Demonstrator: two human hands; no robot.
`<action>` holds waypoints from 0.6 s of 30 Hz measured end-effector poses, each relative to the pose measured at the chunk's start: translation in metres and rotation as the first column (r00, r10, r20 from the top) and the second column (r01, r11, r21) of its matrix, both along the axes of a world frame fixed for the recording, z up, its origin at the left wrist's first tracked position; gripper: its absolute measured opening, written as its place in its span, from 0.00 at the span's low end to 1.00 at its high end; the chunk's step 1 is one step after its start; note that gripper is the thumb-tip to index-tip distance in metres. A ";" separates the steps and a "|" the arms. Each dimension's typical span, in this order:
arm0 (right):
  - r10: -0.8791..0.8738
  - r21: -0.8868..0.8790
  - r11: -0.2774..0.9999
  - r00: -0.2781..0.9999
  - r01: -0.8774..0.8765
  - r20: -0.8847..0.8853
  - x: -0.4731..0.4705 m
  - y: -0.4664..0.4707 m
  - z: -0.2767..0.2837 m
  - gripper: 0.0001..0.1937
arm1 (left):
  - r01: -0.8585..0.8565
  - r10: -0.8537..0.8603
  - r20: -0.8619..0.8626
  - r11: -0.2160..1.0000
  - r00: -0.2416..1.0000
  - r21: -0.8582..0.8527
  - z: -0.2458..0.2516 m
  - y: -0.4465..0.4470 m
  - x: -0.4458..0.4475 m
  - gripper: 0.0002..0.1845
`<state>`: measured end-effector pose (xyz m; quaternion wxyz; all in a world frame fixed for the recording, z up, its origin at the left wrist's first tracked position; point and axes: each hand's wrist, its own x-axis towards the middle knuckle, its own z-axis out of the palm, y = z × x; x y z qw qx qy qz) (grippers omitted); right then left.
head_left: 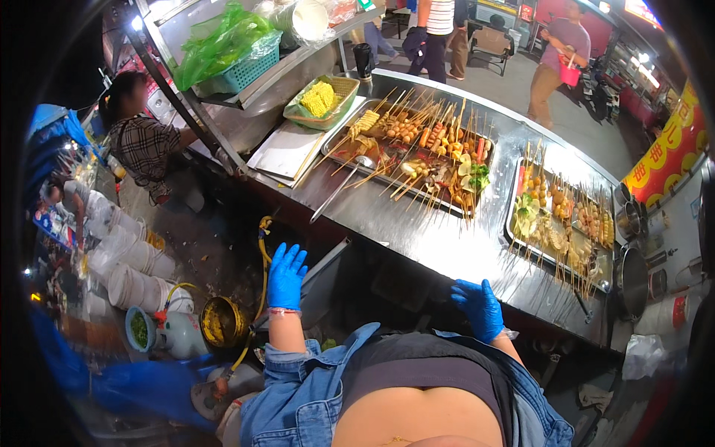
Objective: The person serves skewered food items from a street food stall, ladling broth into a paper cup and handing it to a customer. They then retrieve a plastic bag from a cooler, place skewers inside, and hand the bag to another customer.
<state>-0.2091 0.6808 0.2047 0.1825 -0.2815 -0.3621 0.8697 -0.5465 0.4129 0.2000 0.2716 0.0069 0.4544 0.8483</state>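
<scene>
My left hand (287, 277), in a blue disposable glove, is raised with its fingers apart and holds nothing. My right hand (479, 310), gloved the same way, is also spread and bare of any object, close to the near edge of the steel counter (357, 207). Beyond them a metal tray of skewers in dark broth (413, 156) sits on the counter, with a steel ladle (341, 187) leaning over its rim. To the right lies a second tray of skewers (564, 218), their sticks pointing out on both sides.
A basket of yellow noodles (321, 99) rests behind white boards (290, 151). Above stands a metal shelf with a teal basket (246, 70). At left are a person in a plaid shirt (146, 137), white buckets (134, 288) and a gas cylinder (181, 335). Steel pots (632, 279) stand right.
</scene>
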 end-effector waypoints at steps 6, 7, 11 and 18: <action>-0.330 0.084 0.943 0.939 0.323 0.099 0.015 0.002 0.013 0.20 | 0.059 -0.059 -0.033 0.998 0.998 0.011 -0.006 0.055 -0.014 0.24; -0.392 0.159 0.913 0.916 0.375 0.090 0.018 0.002 0.010 0.19 | 0.057 -0.058 -0.048 0.998 0.997 -0.021 -0.006 0.061 -0.014 0.24; -0.453 0.225 0.878 0.886 0.423 0.102 0.030 -0.003 0.013 0.16 | 0.105 -0.106 -0.026 0.994 0.994 -0.004 -0.009 0.074 -0.017 0.20; -0.444 0.215 0.880 0.894 0.424 0.052 0.033 0.004 0.026 0.25 | 0.327 -0.327 -0.001 0.944 0.945 0.034 -0.012 0.098 -0.002 0.20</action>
